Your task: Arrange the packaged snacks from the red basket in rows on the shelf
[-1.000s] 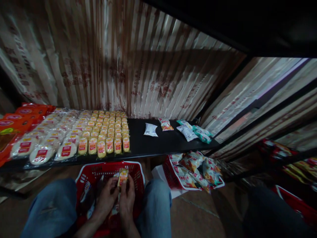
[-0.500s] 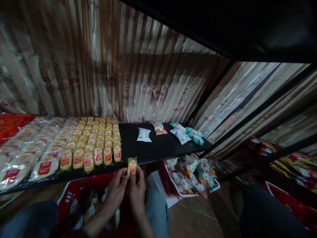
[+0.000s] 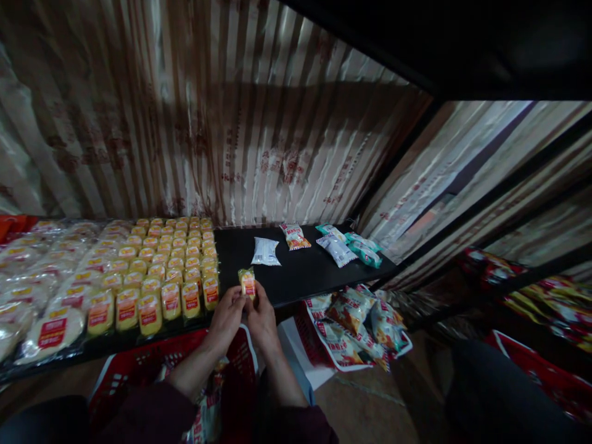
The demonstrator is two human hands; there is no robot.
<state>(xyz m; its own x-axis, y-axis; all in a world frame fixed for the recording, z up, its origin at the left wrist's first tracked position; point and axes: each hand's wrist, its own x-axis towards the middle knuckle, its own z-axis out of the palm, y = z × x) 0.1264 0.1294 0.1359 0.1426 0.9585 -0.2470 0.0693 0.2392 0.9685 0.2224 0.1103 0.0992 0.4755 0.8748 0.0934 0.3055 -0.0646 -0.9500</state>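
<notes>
My L hand point(image 3: 228, 317) & R hand point(image 3: 262, 316) are close together, fingers bent, jointly pinching one small yellow pkt. point(image 3: 248, 282) w/ red label, approx. upright. Pos.: at front edge of the shelf, just R of the yellow rows; can't tell if its base touches the surface. Dark sleeves point(image 3: 152, 404) at both forearms.

Shelf point(image 3: 296, 277): black, flat, bare around ctr. L side: tight rows of yellow pkts. point(image 3: 157, 271), fronts facing me; beyond them, round white pkts. point(image 3: 53, 330), overlapping; far L, orange packs point(image 3: 13, 227), cut off by view. R side: one white pkt. point(image 3: 266, 251) lying alone, one red/white pkt. point(image 3: 295, 236) near it, then a silvery pkt. point(image 3: 336, 249) grouped w/ green pkts. point(image 3: 365, 250).

Below: red basket point(image 3: 111, 370) under my arms, pkts. inside, mostly hidden. 2nd red basket point(image 3: 314, 336) to R, heaped w/ bags point(image 3: 351, 308), on floor point(image 3: 365, 407) level. 3rd red basket point(image 3: 536, 364) far R, partly in view.

Room: dim. Back covered w/ wrinkled striped sheeting point(image 3: 277, 154), reddish print. Dark upper panel point(image 3: 462, 49) overhead; black frame bar point(image 3: 402, 154) at R end, slanting in view.
</notes>
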